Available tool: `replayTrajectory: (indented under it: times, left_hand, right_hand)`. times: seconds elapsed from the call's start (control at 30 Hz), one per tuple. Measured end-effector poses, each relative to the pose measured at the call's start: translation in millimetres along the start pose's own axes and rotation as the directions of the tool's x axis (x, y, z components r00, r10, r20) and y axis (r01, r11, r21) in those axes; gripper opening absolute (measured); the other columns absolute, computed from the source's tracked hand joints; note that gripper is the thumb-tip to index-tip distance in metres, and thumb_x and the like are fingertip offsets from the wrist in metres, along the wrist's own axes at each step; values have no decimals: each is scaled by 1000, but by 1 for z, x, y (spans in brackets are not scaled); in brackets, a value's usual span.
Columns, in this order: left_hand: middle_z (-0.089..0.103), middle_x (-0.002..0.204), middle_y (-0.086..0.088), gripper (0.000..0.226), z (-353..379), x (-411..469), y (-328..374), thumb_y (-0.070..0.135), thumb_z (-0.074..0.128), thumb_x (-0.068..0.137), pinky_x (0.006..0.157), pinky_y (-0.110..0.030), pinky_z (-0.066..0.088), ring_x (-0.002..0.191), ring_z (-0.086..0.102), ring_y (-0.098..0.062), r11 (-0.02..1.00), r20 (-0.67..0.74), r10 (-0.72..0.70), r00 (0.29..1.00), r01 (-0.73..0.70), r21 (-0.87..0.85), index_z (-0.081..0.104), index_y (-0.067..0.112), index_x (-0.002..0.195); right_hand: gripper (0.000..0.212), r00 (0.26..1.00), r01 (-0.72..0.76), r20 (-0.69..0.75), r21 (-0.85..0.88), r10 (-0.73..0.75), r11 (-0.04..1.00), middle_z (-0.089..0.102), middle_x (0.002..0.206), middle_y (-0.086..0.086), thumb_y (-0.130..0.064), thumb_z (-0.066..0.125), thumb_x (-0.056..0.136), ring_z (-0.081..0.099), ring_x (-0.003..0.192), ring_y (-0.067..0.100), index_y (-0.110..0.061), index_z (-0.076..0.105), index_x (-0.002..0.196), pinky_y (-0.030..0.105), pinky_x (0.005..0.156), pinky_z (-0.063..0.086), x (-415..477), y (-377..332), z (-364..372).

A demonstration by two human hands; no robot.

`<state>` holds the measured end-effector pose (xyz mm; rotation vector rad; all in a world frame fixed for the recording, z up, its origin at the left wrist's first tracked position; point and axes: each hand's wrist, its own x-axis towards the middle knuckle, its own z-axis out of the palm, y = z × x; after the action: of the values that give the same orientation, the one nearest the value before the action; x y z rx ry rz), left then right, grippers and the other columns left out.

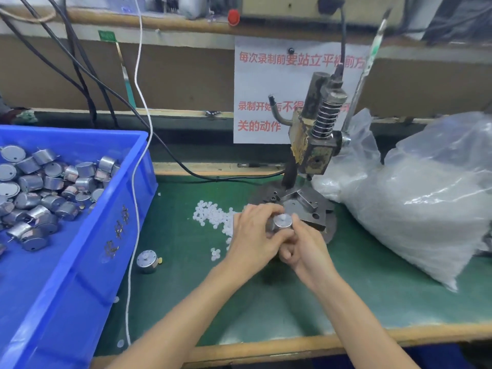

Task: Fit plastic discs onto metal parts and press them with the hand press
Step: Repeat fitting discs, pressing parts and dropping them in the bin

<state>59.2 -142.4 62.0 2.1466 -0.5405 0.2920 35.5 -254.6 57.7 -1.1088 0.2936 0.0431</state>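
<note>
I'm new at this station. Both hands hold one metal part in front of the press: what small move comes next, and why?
Probably set the metal part into the press fixture just behind it. The left hand grips the part, the right hand pinches at its top face, where a pale spot may be a disc; the fixture looks unoccupied.

The part (282, 222) is bright, smooth metal, faintly glossy. The discs (210, 215) look like matt white plastic. The press (316, 153) is worn, rough, stained metal. Bin (127, 209): glossy blue plastic. Mat (266, 302): matt green. Bag (426, 198): crinkled shiny film.
</note>
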Motion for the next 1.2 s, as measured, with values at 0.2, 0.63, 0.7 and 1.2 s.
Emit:
replayTrajectory:
  times: [0.2,0.63,0.7,1.2]
  left_hand:
    - [58,111,10,33,39,55,-2,39,68,80,83,-22,16,109,38,-11,983,7,-61,998,59,171,61,24,109]
    - [52,99,21,34,61,68,-15,47,73,72,79,-24,15,101,43,-4,988,-85,-112,990,120,97,62,31,100]
    - [53,99,21,34,60,68,-13,47,73,72,79,-25,15,101,44,-5,985,-79,-127,989,135,111,63,31,100]
    - [48,94,23,33,64,67,-18,47,72,73,78,-25,14,101,44,-5,985,-96,-122,988,133,110,61,29,99]
  right_hand:
    - [10,972,139,-121,-397,-202,907,70,72,9,-14,43,99,48,36,16,-17,51,103,21,35,32,15,-27,-31]
    - [21,656,603,-177,-463,-734,650,66,85,-4,-5,50,92,50,47,-1,-17,66,99,16,46,38,39,-167,-21]
    - [35,737,554,-151,-423,-658,717,62,110,0,-11,49,93,57,54,1,-9,54,127,16,46,39,55,-219,-3]
    - [29,422,868,-39,-270,-906,416,45,81,-3,5,49,81,45,67,7,-23,44,87,29,64,40,23,-127,-8]
